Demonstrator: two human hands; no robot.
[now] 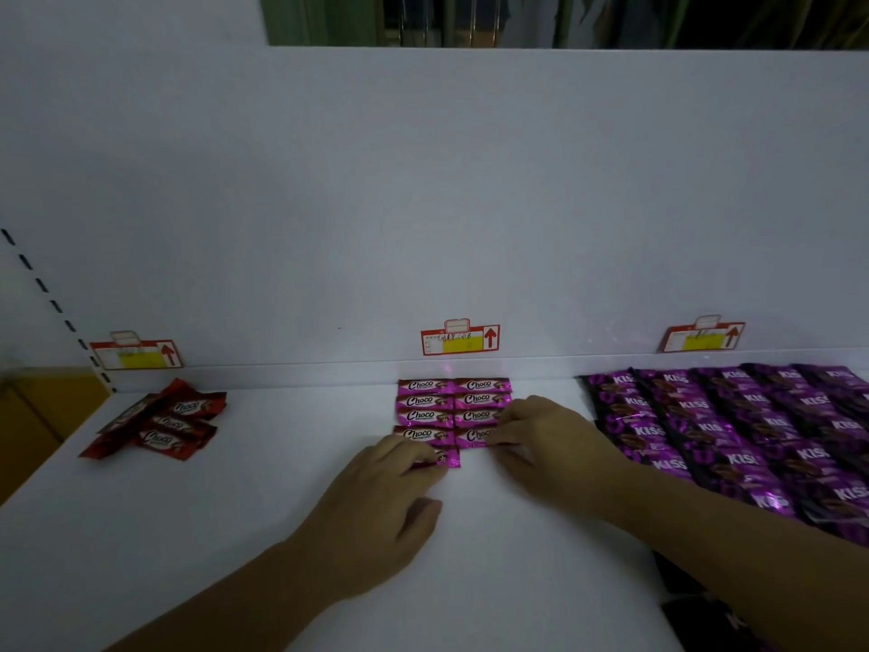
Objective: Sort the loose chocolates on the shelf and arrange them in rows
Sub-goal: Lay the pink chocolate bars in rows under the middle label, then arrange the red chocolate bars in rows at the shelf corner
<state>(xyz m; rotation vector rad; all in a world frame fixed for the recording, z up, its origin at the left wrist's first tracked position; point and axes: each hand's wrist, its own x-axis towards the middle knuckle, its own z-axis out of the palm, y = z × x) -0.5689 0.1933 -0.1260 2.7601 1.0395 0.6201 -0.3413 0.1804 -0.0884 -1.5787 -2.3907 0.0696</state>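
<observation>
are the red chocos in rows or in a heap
In a heap: the red chocos overlap at mixed angles, left of the pink grid.

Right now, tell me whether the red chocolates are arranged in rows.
No, the red chocolates lie in a loose, overlapping heap at the left end of the shelf.

"Choco" on pink wrappers (425, 401), red wrappers (188, 408); "KISS" on purple packs (696, 404).
</observation>
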